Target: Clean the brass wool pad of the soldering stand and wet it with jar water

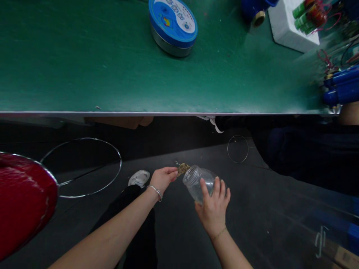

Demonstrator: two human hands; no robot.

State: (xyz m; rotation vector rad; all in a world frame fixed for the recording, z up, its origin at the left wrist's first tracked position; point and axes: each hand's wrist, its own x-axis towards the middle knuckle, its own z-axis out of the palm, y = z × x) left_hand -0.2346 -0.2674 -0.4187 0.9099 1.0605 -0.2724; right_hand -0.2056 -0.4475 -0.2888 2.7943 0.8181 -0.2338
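Below the table's edge, my right hand [213, 204] is wrapped round a clear glass jar [198, 181], tilted with its open mouth toward the left. My left hand [163, 178], with a thin bracelet at the wrist, pinches a small brownish-green piece [183, 168] right at the jar's mouth. Both hands are held over the dark floor, in front of my dark trouser leg.
A green table [112, 74] fills the upper half, with a blue round tin [173, 24], a white foam block [288, 26] holding green and red parts, and blue parts [340, 84] at the right. A red stool [22, 201] with a metal ring [84, 166] is at the left.
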